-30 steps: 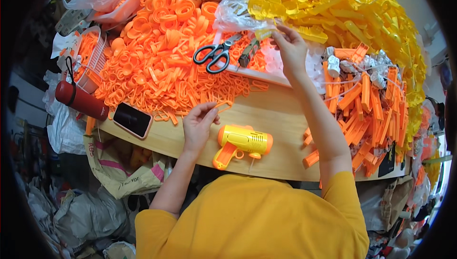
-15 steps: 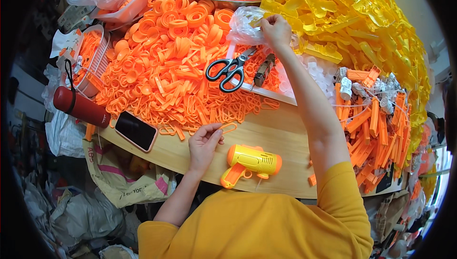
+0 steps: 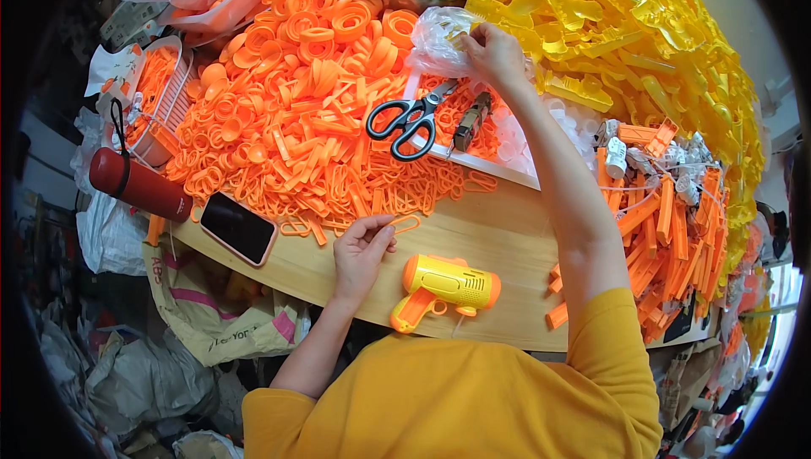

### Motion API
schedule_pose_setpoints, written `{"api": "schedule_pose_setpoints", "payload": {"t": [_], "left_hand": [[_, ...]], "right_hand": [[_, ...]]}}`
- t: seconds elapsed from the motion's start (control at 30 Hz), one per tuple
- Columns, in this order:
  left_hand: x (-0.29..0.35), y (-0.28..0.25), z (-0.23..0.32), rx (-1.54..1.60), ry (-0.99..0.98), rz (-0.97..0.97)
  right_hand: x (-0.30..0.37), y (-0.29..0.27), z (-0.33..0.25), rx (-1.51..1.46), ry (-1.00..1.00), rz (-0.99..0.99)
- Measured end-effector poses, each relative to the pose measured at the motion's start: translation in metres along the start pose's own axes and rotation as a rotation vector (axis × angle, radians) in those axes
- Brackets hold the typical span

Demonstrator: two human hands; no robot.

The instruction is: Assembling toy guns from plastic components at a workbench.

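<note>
Wooden table [image 3: 507, 231], sacks [image 3: 215, 331] below, left fingers [image 3: 370, 225] pinching orange loop [image 3: 409, 217], right fingers [image 3: 487, 35], hold unclear

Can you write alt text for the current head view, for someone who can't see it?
A person's left hand has a thin orange loop in its grip, while the right hand is at a clear plastic bag. Nearer the person, a yellow-and-orange gun-shaped toy lies on a wood-coloured table, with heaped orange parts and yellow parts beyond.
</note>
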State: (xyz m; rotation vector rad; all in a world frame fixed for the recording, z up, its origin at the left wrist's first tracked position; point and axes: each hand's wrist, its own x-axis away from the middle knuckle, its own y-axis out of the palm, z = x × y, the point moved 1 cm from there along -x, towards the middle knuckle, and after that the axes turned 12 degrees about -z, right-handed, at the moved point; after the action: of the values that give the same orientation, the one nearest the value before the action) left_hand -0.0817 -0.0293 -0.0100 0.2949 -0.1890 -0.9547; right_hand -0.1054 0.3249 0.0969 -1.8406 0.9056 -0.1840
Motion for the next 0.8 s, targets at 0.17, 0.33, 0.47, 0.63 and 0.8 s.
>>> {"api": "schedule_pose_setpoints", "payload": {"t": [0.17, 0.33, 0.47, 0.63, 0.8], "left_hand": [[0.001, -0.004, 0.001, 0.006, -0.004, 0.007], [0.002, -0.004, 0.002, 0.0, -0.006, 0.008], [0.002, -0.008, 0.001, 0.002, -0.02, 0.006], [0.005, -0.01, 0.0, -0.01, -0.015, 0.013], [0.006, -0.011, 0.0, -0.01, -0.011, 0.007]], "right_hand": [[0.001, -0.01, -0.002, 0.131, 0.006, -0.041], [0.002, -0.014, 0.003, 0.195, 0.041, -0.071], [0.002, -0.011, 0.002, 0.218, 0.059, -0.095], [0.004, -0.009, 0.007, 0.19, 0.067, -0.062], [0.016, -0.016, 0.005, 0.264, 0.045, -0.085]]}}
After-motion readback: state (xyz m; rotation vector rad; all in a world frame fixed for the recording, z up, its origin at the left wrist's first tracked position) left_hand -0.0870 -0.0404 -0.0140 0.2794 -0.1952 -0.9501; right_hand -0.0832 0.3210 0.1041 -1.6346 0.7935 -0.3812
